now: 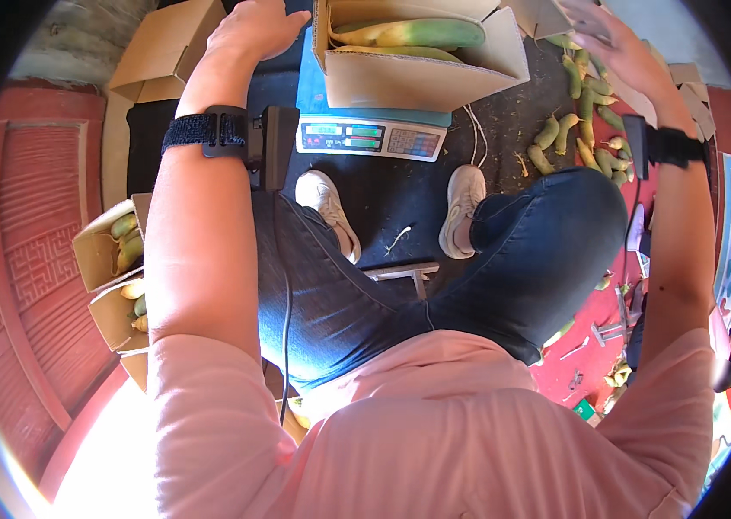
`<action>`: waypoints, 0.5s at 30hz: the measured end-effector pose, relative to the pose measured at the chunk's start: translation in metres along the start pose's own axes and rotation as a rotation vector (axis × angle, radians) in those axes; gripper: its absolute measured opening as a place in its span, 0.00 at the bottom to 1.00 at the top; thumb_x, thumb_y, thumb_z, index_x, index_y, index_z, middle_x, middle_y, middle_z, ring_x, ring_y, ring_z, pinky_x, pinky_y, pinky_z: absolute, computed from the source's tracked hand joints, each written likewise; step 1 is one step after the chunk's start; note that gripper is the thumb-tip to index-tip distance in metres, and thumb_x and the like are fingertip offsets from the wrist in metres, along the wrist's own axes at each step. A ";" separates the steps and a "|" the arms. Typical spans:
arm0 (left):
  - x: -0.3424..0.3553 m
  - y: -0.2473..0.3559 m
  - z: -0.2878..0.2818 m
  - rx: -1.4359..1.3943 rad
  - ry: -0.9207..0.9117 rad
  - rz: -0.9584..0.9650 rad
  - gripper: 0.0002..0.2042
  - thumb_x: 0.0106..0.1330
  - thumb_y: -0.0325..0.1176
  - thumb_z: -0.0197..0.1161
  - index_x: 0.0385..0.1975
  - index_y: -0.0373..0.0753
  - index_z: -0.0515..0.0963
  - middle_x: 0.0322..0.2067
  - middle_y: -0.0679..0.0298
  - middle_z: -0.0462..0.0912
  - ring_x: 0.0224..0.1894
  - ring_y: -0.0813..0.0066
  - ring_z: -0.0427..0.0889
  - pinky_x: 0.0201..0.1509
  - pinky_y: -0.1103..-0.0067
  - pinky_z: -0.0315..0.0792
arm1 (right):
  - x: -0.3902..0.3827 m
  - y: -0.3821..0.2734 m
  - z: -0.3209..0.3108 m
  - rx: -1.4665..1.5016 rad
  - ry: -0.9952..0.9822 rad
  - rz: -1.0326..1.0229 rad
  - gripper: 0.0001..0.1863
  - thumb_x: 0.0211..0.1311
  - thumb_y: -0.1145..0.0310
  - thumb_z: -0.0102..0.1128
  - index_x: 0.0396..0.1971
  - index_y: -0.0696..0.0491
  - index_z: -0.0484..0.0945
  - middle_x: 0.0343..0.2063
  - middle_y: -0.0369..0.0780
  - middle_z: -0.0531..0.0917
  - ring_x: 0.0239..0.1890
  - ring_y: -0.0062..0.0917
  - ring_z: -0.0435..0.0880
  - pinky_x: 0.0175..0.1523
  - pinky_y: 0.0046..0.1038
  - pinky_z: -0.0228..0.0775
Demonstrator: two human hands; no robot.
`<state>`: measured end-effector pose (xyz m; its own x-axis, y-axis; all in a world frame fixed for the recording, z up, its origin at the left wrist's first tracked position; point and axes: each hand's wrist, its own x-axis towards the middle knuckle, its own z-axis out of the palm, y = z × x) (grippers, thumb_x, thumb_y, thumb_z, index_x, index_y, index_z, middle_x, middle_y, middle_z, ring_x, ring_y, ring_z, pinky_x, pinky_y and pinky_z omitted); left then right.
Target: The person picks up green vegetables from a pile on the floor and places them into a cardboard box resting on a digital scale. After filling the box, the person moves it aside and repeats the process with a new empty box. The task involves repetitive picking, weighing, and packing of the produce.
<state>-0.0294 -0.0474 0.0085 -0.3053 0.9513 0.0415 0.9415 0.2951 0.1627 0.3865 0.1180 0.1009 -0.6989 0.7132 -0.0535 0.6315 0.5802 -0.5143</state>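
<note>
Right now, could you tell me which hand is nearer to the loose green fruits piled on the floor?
Right. The right hand hovers just above the pile of green fruits; the left hand is across the cardboard box, beyond its left side.

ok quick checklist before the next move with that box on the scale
1. Cardboard box sits on the scale: ok.
2. Box flaps open, long green-yellow fruits inside: ok.
3. Left hand beside the box's left wall, touching or not: cannot tell.
4. Right hand off the box, above the loose fruits on the floor, grip: cannot tell.
5. Scale display facing the person, value: cannot tell.
6. Filled boxes stand at the left: ok.
</note>
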 end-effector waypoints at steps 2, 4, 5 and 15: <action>0.004 -0.001 0.004 0.017 -0.044 0.010 0.27 0.59 0.54 0.52 0.53 0.43 0.71 0.53 0.54 0.72 0.57 0.55 0.68 0.60 0.65 0.62 | -0.031 -0.007 -0.025 -0.155 -0.052 0.034 0.25 0.60 0.67 0.55 0.58 0.50 0.62 0.50 0.41 0.73 0.54 0.29 0.71 0.60 0.31 0.62; -0.005 0.000 -0.001 0.047 -0.101 -0.023 0.28 0.60 0.55 0.52 0.55 0.43 0.70 0.54 0.55 0.71 0.58 0.56 0.67 0.61 0.66 0.61 | -0.055 -0.017 -0.019 -0.153 -0.043 0.129 0.23 0.62 0.66 0.53 0.57 0.50 0.64 0.52 0.40 0.72 0.54 0.28 0.70 0.60 0.31 0.61; -0.011 0.007 -0.005 0.038 -0.126 -0.035 0.27 0.60 0.55 0.52 0.54 0.43 0.70 0.54 0.55 0.71 0.58 0.56 0.68 0.61 0.66 0.62 | -0.065 -0.018 -0.019 -0.123 -0.072 0.144 0.23 0.62 0.66 0.53 0.57 0.50 0.64 0.51 0.40 0.72 0.54 0.28 0.70 0.60 0.31 0.61; -0.027 0.004 -0.007 0.034 -0.149 -0.054 0.23 0.62 0.51 0.52 0.51 0.42 0.73 0.51 0.55 0.74 0.54 0.57 0.72 0.56 0.63 0.67 | -0.092 -0.022 0.005 0.039 -0.132 0.144 0.22 0.61 0.70 0.53 0.56 0.50 0.65 0.48 0.42 0.74 0.53 0.27 0.72 0.58 0.29 0.62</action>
<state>-0.0185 -0.0728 0.0148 -0.3336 0.9359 -0.1131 0.9294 0.3466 0.1270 0.4350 0.0381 0.1124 -0.6416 0.7288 -0.2393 0.7165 0.4581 -0.5260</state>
